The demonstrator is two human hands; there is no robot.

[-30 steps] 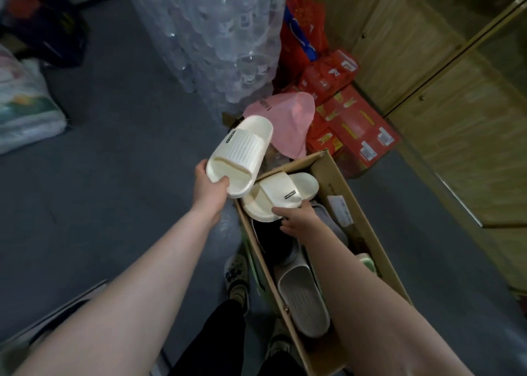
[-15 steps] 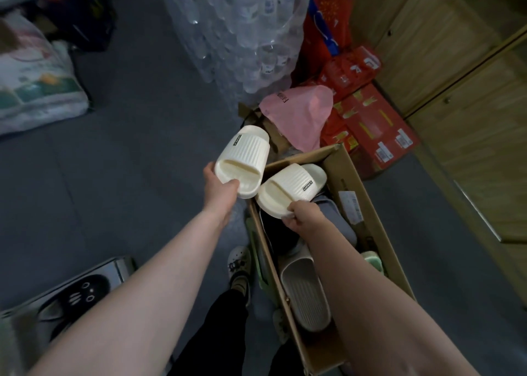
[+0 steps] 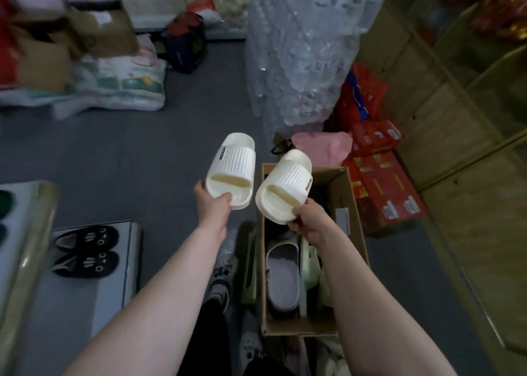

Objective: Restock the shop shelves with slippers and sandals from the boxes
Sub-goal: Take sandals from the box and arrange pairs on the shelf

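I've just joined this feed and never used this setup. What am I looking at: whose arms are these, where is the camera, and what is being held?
There is no machine: these are a person's two bare arms, seen from a camera worn on their head, looking forward and down. The left hand grips a cream slipper by its heel; the right hand grips the second cream slipper above an open cardboard box on the floor. A grey slipper and pale green slippers lie in the box. A black pair sits on a shelf at left.
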